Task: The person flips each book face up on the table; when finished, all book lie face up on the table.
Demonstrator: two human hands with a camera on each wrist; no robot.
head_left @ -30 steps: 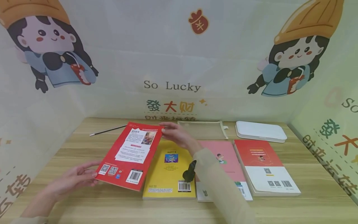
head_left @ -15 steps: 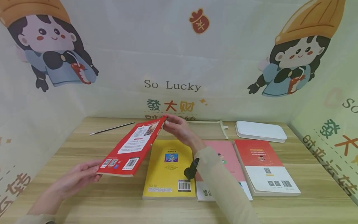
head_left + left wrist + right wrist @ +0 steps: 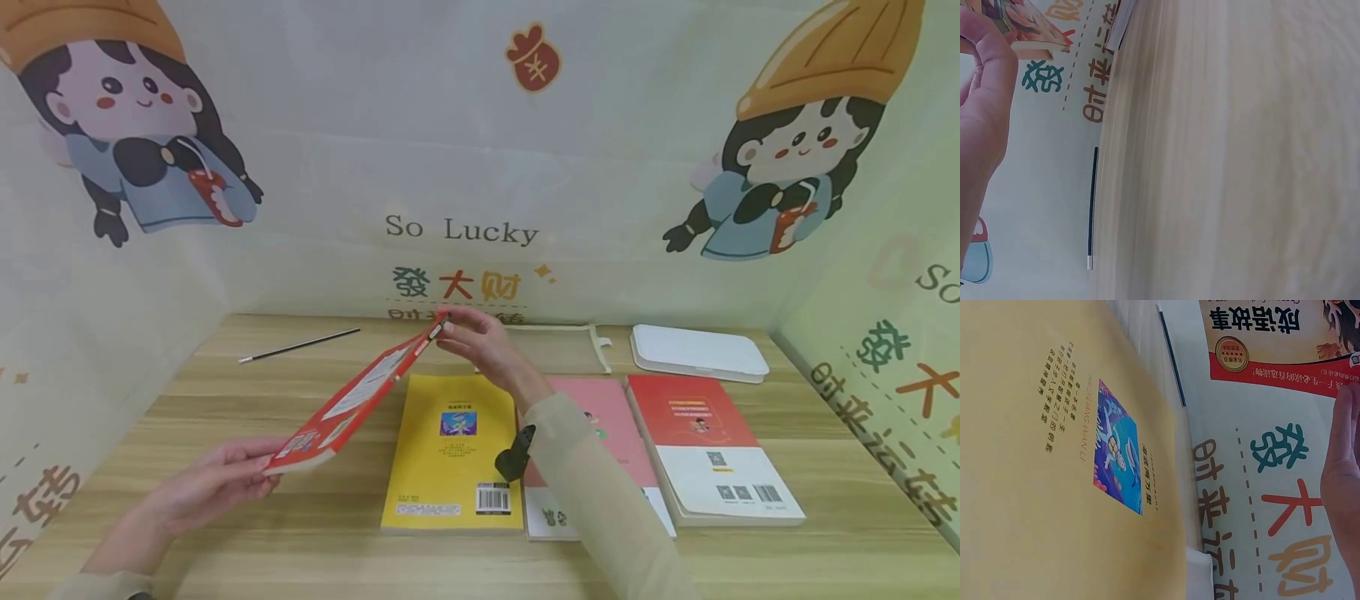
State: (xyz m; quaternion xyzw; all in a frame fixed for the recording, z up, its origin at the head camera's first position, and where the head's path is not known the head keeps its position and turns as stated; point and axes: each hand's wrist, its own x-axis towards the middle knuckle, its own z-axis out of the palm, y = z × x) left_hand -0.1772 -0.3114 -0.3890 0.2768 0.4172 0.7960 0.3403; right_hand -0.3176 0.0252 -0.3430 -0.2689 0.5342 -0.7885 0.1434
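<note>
A red paperback book (image 3: 352,404) is held up in the air, tilted steeply, its right edge higher than its left. My left hand (image 3: 213,483) pinches its near lower left corner, thumb on top. At the upper right end, my right hand (image 3: 483,346) grips the spine side. The right wrist view catches part of the illustrated front cover (image 3: 1254,344) beside the right hand (image 3: 1340,469). Only a piece of the cover shows past the left hand (image 3: 988,94) in the left wrist view. A yellow book (image 3: 420,467) lies flat below and right of the raised book.
Right of the yellow book lie a pink book (image 3: 600,450), partly behind the right sleeve, and a red-and-white book (image 3: 712,454). Along the back are a black pencil (image 3: 300,345), a mesh pouch (image 3: 558,350) and a white case (image 3: 697,352). A printed cloth backdrop (image 3: 465,167) encloses the table.
The red book has risen off the yellow book's left side and tipped up, right edge highest, so its back cover now appears narrow. Both hands have kept their hold.
</note>
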